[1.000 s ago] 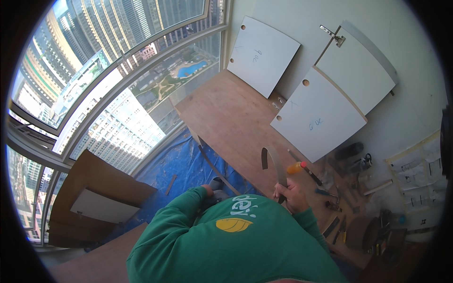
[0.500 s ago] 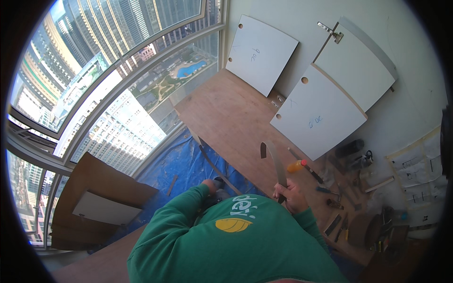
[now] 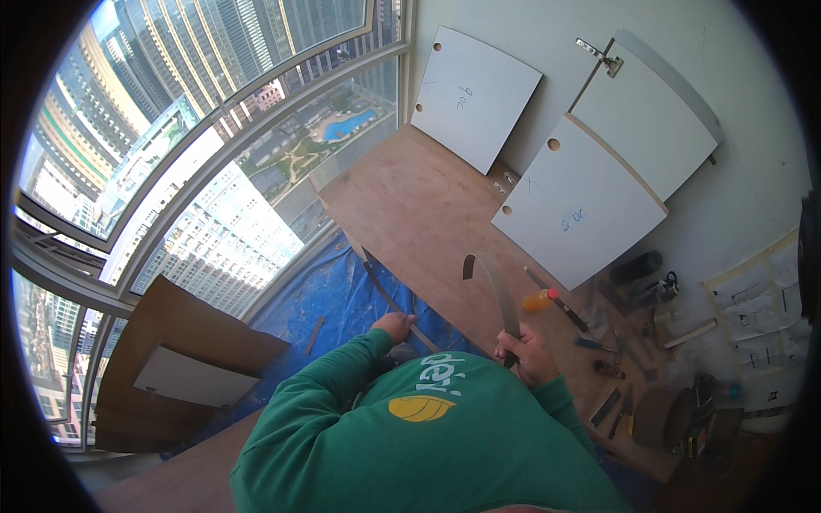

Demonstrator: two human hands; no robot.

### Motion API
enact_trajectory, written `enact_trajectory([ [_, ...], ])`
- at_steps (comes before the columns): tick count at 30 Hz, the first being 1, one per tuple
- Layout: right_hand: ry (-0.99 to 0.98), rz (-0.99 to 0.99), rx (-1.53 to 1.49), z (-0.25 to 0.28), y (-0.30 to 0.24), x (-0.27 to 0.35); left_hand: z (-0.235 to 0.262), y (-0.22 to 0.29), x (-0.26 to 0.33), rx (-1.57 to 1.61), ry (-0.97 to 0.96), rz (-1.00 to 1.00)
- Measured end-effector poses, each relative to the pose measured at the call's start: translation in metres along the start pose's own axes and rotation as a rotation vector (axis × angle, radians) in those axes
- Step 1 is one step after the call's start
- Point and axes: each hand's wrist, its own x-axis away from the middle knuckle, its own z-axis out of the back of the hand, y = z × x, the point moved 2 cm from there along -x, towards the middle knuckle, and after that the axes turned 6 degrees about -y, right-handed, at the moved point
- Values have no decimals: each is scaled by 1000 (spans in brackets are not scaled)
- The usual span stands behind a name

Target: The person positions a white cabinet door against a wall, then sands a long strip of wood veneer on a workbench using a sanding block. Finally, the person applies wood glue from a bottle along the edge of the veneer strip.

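Right hand fingers clamped around a thin curved strip rising above them; left hand fingers curled on the board edge.

Green sweatshirt sleeve with a yellow leaf patch, grey-brown edge-banding strip, plain brown wooden board, blue crinkled tarpaulin, white cabinet doors, orange-handled screwdriver.
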Motion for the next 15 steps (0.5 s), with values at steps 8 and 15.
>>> enact_trajectory([
  [8,-24,0,-13,-6,0,-2,-5,-19,-5,-6,-224,-15],
  [15,2,-17,-3,-2,-1,3,-12,-6,4,228,-116,-75],
])
